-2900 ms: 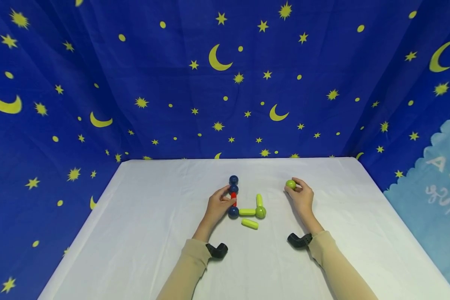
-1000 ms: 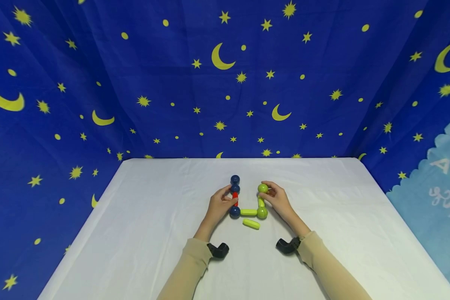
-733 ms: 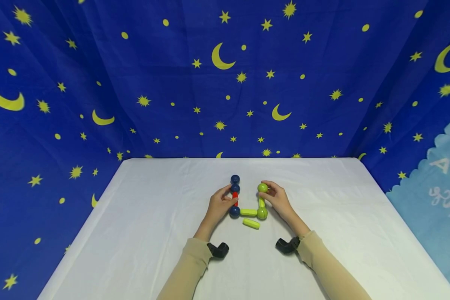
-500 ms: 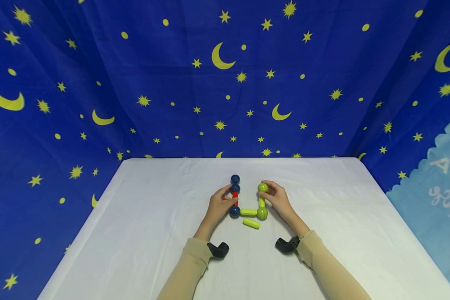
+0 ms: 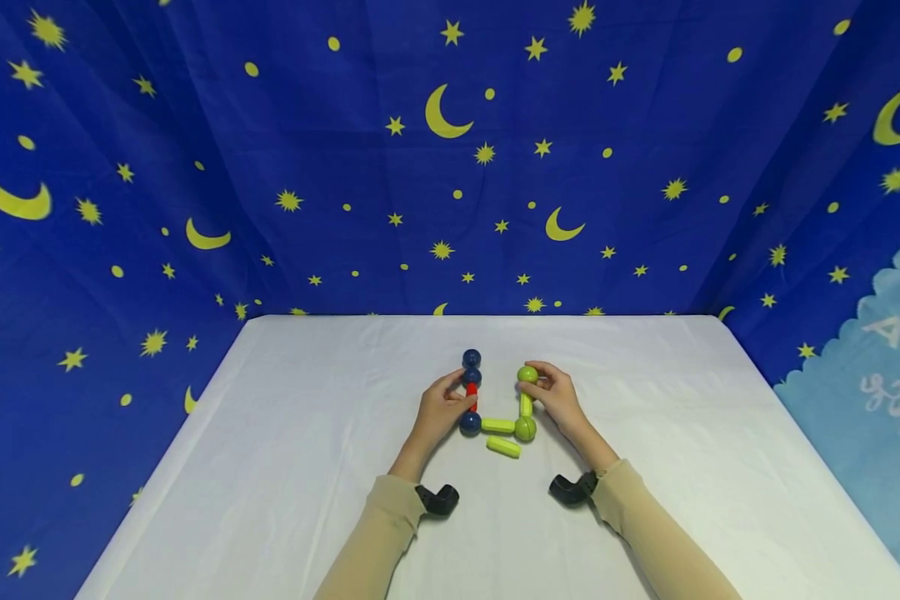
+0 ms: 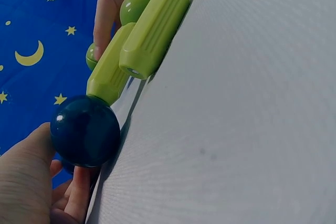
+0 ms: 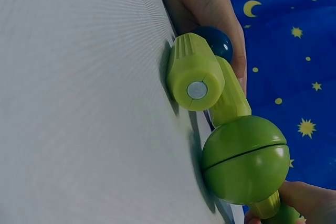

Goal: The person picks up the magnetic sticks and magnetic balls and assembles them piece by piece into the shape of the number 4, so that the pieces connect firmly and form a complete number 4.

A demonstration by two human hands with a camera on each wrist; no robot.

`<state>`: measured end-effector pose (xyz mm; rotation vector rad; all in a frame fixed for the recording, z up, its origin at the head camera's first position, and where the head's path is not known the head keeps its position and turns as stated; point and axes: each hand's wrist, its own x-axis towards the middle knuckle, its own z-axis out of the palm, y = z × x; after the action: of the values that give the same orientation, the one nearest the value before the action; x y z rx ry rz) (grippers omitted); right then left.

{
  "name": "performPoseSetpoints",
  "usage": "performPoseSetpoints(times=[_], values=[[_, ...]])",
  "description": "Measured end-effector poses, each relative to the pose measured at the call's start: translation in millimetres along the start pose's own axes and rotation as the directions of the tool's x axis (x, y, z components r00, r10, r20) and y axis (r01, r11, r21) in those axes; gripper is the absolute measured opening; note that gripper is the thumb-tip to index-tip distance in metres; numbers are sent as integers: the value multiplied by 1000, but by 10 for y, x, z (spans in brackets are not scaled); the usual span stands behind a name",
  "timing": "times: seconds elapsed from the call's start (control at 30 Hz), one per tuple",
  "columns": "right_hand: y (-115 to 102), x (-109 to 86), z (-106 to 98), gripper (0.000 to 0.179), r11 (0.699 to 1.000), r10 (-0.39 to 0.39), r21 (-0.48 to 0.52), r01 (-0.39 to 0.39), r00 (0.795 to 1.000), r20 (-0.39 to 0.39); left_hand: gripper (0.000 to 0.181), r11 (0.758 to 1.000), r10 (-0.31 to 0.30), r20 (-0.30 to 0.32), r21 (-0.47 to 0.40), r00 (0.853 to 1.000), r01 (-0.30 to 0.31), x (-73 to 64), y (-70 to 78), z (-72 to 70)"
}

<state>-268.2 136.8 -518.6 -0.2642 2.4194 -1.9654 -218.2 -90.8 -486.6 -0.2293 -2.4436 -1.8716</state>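
My left hand (image 5: 437, 410) grips a red magnetic rod (image 5: 472, 388), thumb across it. Blue balls sit at its near end (image 5: 470, 423) and far end (image 5: 472, 377), and another blue ball (image 5: 471, 358) touches the latter. A lime rod (image 5: 498, 426) runs right from the near blue ball to a green ball (image 5: 525, 429). From there a second lime rod (image 5: 526, 406) points away toward the back. My right hand (image 5: 561, 402) pinches a green ball (image 5: 527, 374) at that rod's far end. Together the pieces form a U.
A loose lime rod (image 5: 503, 448) lies just in front of the U; its metal end disc (image 7: 197, 90) shows in the right wrist view. Black wrist mounts (image 5: 437, 500) jut inward from both sleeves. A star-patterned blue curtain (image 5: 390, 167) surrounds the white tabletop (image 5: 307, 417).
Since the earliest frame my right hand has carried the green ball left to the far end of the second lime rod. My left hand keeps its grip; the last second shows almost no movement.
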Motion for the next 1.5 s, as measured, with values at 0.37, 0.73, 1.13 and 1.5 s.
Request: performPoseSetpoints(times=[0.37,0.73,1.13,1.5], values=[[-14,8,10,48,996,76,-39,-76,997,-12,53,1000,-6,8,9,1000,6,7,-16,-5],[-10,37,20,45,995,49,-86,-49,999,-12,56,1000,-6,-28,-4,1000,6,159,-436,78],[-11,76,14,47,988,45,-148,-40,998,31,55,1000,-20,-36,17,999,21,181,-442,65],[-28,20,0,43,990,50,-128,-55,998,-39,55,1000,-22,-40,18,999,23,179,-431,74]])
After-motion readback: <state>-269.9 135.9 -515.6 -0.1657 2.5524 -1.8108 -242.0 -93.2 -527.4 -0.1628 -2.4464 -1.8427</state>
